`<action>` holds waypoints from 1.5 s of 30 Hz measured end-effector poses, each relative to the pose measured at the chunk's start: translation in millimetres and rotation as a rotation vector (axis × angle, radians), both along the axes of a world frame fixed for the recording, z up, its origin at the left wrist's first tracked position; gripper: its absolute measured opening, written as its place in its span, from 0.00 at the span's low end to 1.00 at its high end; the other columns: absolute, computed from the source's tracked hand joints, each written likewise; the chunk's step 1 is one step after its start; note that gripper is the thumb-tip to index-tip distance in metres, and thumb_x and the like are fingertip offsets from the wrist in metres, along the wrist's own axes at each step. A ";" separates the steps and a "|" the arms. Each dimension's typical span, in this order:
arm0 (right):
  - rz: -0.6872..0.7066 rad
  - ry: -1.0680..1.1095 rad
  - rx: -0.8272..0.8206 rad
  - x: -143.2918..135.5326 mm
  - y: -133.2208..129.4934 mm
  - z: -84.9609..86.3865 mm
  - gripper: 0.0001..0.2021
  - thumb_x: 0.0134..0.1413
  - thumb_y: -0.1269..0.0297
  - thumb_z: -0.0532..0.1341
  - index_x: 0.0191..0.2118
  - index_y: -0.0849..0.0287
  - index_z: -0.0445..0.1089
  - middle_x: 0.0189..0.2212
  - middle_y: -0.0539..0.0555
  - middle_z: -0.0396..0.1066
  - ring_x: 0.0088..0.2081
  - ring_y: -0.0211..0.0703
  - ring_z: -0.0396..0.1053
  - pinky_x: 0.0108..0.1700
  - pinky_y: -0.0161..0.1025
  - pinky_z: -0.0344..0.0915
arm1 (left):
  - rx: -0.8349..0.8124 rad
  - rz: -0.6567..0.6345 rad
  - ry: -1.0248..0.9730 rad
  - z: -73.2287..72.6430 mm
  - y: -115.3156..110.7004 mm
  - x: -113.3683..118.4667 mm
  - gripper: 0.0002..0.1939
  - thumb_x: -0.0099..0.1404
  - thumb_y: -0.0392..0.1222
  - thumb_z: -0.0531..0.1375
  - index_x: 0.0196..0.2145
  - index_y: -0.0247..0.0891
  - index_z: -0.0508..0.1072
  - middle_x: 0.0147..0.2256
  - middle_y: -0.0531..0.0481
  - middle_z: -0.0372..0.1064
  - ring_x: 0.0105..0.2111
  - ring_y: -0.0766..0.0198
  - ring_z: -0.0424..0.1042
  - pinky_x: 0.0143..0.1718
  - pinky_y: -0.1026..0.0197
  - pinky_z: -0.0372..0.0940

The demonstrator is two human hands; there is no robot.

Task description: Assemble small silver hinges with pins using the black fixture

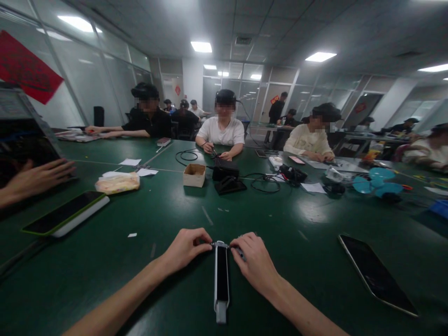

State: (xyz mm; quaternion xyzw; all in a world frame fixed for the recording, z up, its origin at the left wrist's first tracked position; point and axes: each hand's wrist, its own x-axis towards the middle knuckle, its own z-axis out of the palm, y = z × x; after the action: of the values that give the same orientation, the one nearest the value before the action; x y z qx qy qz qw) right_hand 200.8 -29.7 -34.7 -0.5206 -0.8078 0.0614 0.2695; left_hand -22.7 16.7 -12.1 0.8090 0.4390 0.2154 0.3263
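A slim, long device [221, 275] with a black face, pale edges and a silver tab at its near end lies on the green table in front of me. At its far end sits a small pale metal-looking part. My left hand [189, 246] comes in from the left, thumb and forefinger pinched at a tiny dark piece by that end. On the other side my right hand [252, 257] curls its fingers around a small grey thing [240, 253], mostly hidden in the grip. Its fingertips are close to the device's far end.
A large dark phone [378, 275] lies to the right. A green-edged phone [66, 213] and another person's hand [42, 175] are at left. Farther off stand a small box [194, 175], a plastic-wrapped packet [118, 183], black cabled gear [227, 176] and a blue fan [378, 182]. Several people sit around.
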 end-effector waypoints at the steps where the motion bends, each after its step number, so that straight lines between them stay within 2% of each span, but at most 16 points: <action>1: 0.003 -0.004 0.003 -0.1 0.3 -0.6 0.06 0.58 0.73 0.58 0.38 0.59 0.71 0.36 0.54 0.73 0.41 0.48 0.66 0.41 0.45 0.62 | -0.001 0.004 0.000 -0.7 0.2 0.1 0.07 0.61 0.42 0.62 0.35 0.37 0.76 0.31 0.54 0.75 0.29 0.66 0.70 0.32 0.65 0.62; 12: 0.016 -0.009 0.019 -0.1 0.0 -4.0 0.07 0.60 0.73 0.56 0.37 0.58 0.70 0.35 0.54 0.72 0.40 0.48 0.66 0.41 0.45 0.62 | -0.024 0.048 0.046 1.7 -1.2 2.0 0.06 0.58 0.40 0.64 0.34 0.37 0.76 0.30 0.55 0.74 0.29 0.65 0.69 0.33 0.65 0.61; 18: -0.020 -0.006 -0.035 -2.3 -0.2 -2.1 0.06 0.59 0.73 0.56 0.37 0.57 0.70 0.36 0.54 0.71 0.42 0.49 0.65 0.42 0.47 0.62 | -0.073 0.064 -0.049 -4.1 0.0 4.6 0.06 0.57 0.41 0.65 0.32 0.36 0.75 0.29 0.55 0.74 0.28 0.66 0.69 0.30 0.66 0.61; 22: -0.018 0.001 -0.044 -2.5 -0.2 -2.2 0.06 0.60 0.71 0.56 0.38 0.57 0.70 0.38 0.54 0.71 0.44 0.50 0.64 0.44 0.49 0.62 | -0.073 0.064 -0.036 -6.0 -0.3 7.1 0.06 0.57 0.41 0.64 0.32 0.37 0.75 0.31 0.54 0.74 0.28 0.66 0.69 0.30 0.66 0.61; 31: -0.005 -0.012 -0.001 -0.4 -1.8 -1.0 0.05 0.60 0.72 0.56 0.38 0.58 0.69 0.38 0.55 0.70 0.44 0.48 0.64 0.45 0.47 0.61 | -0.022 -0.014 0.048 -0.7 -1.4 5.9 0.10 0.59 0.41 0.62 0.39 0.39 0.75 0.35 0.54 0.76 0.30 0.66 0.70 0.33 0.66 0.62; 37: -0.012 -0.036 0.055 -0.6 -3.0 3.6 0.05 0.59 0.72 0.57 0.37 0.58 0.69 0.37 0.54 0.71 0.42 0.46 0.65 0.42 0.44 0.61 | -0.055 -0.012 0.062 5.3 -1.4 6.7 0.10 0.60 0.41 0.59 0.39 0.37 0.76 0.35 0.52 0.76 0.30 0.66 0.71 0.32 0.65 0.63; 45: 0.002 -0.015 0.051 -0.3 -1.7 3.4 0.04 0.59 0.72 0.58 0.37 0.58 0.69 0.37 0.53 0.71 0.42 0.45 0.65 0.43 0.43 0.62 | -0.029 -0.010 0.056 1.1 -0.8 9.7 0.12 0.61 0.45 0.59 0.39 0.38 0.77 0.33 0.52 0.76 0.26 0.66 0.68 0.31 0.66 0.62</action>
State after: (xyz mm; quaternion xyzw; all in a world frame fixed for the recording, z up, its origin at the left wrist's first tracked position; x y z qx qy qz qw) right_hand 200.4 -31.4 -31.3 -0.5133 -0.8116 0.0374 0.2766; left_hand -13.0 16.0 -11.0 0.8119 0.4471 0.1846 0.3268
